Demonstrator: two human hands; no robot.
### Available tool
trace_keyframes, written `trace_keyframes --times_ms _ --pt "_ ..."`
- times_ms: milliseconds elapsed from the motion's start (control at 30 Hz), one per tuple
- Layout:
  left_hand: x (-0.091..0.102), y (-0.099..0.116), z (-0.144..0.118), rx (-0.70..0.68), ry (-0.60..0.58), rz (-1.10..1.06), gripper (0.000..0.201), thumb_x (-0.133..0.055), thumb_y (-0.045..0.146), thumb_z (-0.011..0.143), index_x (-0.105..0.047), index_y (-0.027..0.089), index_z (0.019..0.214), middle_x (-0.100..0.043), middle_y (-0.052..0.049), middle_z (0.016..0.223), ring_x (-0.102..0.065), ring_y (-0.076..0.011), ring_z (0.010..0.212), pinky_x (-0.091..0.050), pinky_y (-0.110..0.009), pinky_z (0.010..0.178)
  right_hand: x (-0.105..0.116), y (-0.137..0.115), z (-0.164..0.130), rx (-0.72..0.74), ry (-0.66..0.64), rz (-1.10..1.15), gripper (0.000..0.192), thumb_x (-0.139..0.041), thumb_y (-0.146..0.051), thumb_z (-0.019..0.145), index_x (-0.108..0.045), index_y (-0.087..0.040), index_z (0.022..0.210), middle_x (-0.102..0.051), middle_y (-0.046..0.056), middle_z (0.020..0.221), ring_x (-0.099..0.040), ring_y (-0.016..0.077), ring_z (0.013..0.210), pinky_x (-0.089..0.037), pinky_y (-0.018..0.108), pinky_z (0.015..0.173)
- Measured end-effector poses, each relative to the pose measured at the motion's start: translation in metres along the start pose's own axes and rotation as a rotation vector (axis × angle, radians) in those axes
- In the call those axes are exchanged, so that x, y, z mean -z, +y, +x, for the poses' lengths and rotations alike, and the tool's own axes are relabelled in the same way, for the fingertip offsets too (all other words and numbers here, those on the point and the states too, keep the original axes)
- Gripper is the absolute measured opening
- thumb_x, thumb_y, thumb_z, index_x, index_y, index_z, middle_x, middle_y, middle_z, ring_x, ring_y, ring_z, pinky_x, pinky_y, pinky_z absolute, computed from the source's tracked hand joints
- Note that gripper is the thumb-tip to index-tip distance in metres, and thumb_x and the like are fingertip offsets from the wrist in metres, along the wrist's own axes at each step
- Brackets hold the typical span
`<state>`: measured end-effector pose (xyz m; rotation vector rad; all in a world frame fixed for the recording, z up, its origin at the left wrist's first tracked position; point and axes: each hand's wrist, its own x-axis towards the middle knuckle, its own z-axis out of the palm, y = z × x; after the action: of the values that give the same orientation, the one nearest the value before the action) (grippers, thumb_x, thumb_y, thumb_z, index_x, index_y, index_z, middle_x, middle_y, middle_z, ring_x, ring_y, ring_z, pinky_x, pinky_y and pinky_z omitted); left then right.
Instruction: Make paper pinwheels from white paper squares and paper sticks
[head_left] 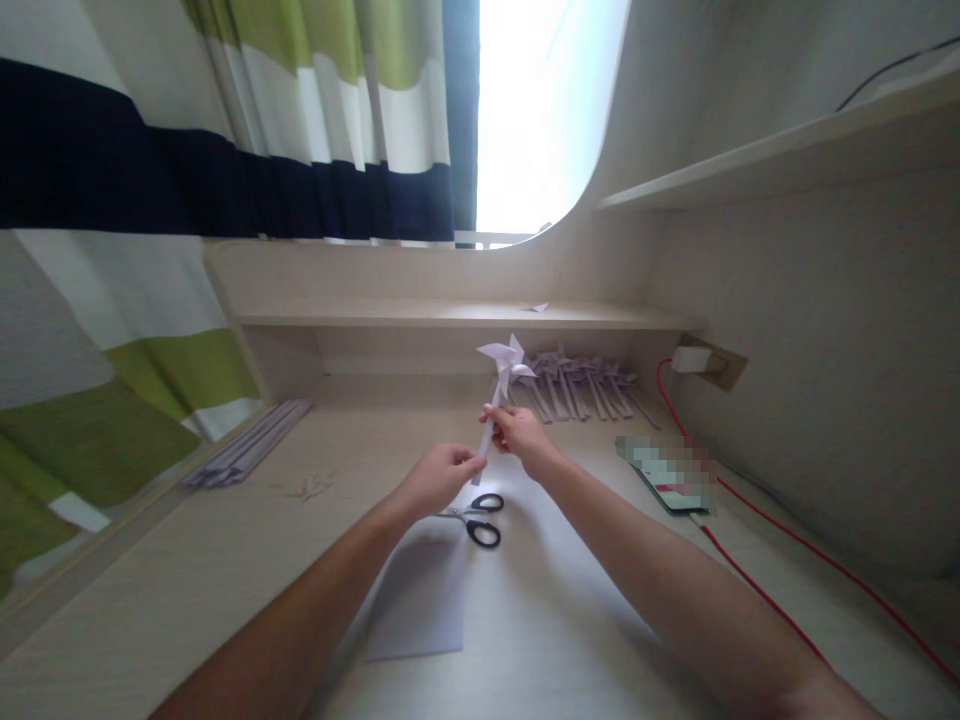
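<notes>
Both hands hold one white paper pinwheel (pixel 508 364) upright, tilted a little to the right, above the desk. My left hand (pixel 444 474) pinches the lower end of its paper stick. Higher on the same stick, just below the blades, my right hand (pixel 517 432) is closed with its fingertips around it. Below the hands lie scissors (pixel 480 520) with black handles; part of their blades is hidden behind my left hand. A stack of white paper sheets (pixel 420 610) lies under my left forearm, which covers part of it.
Several finished paper pinwheels (pixel 577 385) lie at the back right. Rolled paper sticks (pixel 251 445) and small toothpick-like pieces (pixel 309 487) are on the left. A charging phone (pixel 667 478) with a red cable (pixel 757 600) lies right. A shelf (pixel 450 314) spans the back.
</notes>
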<state>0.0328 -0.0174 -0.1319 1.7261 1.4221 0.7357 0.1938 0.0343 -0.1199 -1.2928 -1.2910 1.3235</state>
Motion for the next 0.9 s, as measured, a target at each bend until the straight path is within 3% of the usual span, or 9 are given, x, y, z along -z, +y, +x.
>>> trace_keyframes --times_ms 100,167,433,533,633,700,800,900 --pt "-0.008 -0.006 0.01 0.017 -0.017 0.026 0.035 -0.065 0.039 0.099 -0.066 0.015 0.124 -0.068 -0.009 0.122 -0.069 -0.0249 0.103 -0.06 -0.044 0.088 -0.002 0.001 0.004 -0.001 -0.029 -0.053 0.035 -0.065 -0.036 0.101 -0.063 -0.016 0.13 -0.066 0.011 0.128 -0.069 0.0246 0.107 -0.06 0.045 0.09" --pt "-0.011 -0.011 0.017 0.009 -0.003 0.042 0.038 -0.066 0.038 0.098 -0.064 0.016 0.129 -0.066 -0.01 0.129 -0.068 -0.0279 0.11 -0.06 -0.047 0.091 -0.002 0.004 0.006 -0.004 -0.048 -0.093 0.034 -0.066 -0.035 0.101 -0.063 -0.016 0.13 -0.066 0.011 0.128 -0.069 0.0242 0.106 -0.061 0.044 0.089" --pt "-0.014 -0.018 0.044 -0.065 0.079 0.138 0.038 -0.066 0.038 0.098 -0.063 0.016 0.129 -0.066 -0.01 0.13 -0.068 -0.0268 0.109 -0.06 -0.047 0.091 0.0 0.014 0.027 -0.014 -0.049 -0.243 0.035 -0.066 -0.035 0.101 -0.063 -0.016 0.13 -0.066 0.011 0.129 -0.069 0.025 0.108 -0.06 0.045 0.091" --pt "-0.009 -0.015 0.044 -0.085 0.122 0.199 0.032 -0.062 0.04 0.1 -0.069 0.015 0.117 -0.071 -0.009 0.111 -0.069 -0.0231 0.097 -0.058 -0.042 0.086 0.007 0.013 0.049 -0.027 -0.017 -0.303 0.036 -0.066 -0.035 0.101 -0.062 -0.017 0.131 -0.065 0.011 0.131 -0.068 0.0254 0.11 -0.06 0.046 0.092" --pt "0.005 -0.01 0.029 -0.104 0.128 0.265 0.027 -0.061 0.04 0.095 -0.075 0.017 0.099 -0.07 -0.006 0.079 -0.066 -0.0226 0.076 -0.048 -0.034 0.072 0.019 0.009 0.077 -0.051 0.027 -0.379 0.036 -0.066 -0.035 0.101 -0.062 -0.016 0.132 -0.065 0.011 0.131 -0.068 0.0258 0.111 -0.06 0.047 0.093" --pt "0.02 -0.008 0.011 -0.115 0.067 0.302 0.024 -0.064 0.04 0.088 -0.077 0.021 0.095 -0.07 -0.003 0.074 -0.064 -0.0224 0.071 -0.042 -0.032 0.064 0.027 0.006 0.095 -0.068 0.061 -0.444 0.037 -0.066 -0.035 0.101 -0.062 -0.016 0.132 -0.065 0.011 0.132 -0.068 0.0262 0.111 -0.059 0.047 0.093" --pt "0.041 -0.012 -0.024 -0.117 -0.033 0.358 0.019 -0.074 0.042 0.078 -0.078 0.024 0.084 -0.073 -0.004 0.081 -0.066 -0.0243 0.074 -0.043 -0.032 0.066 0.036 0.003 0.119 -0.096 0.104 -0.564 0.037 -0.067 -0.035 0.1 -0.063 -0.016 0.131 -0.065 0.012 0.132 -0.068 0.0265 0.111 -0.059 0.046 0.093" --pt "0.054 -0.025 -0.061 -0.081 -0.061 0.441 0.031 -0.08 0.042 0.071 -0.08 0.026 0.098 -0.075 -0.007 0.107 -0.067 -0.0302 0.101 -0.048 -0.037 0.089 0.04 0.003 0.137 -0.119 0.138 -0.69 0.036 -0.067 -0.035 0.1 -0.063 -0.016 0.131 -0.064 0.012 0.132 -0.068 0.0264 0.112 -0.059 0.046 0.094"
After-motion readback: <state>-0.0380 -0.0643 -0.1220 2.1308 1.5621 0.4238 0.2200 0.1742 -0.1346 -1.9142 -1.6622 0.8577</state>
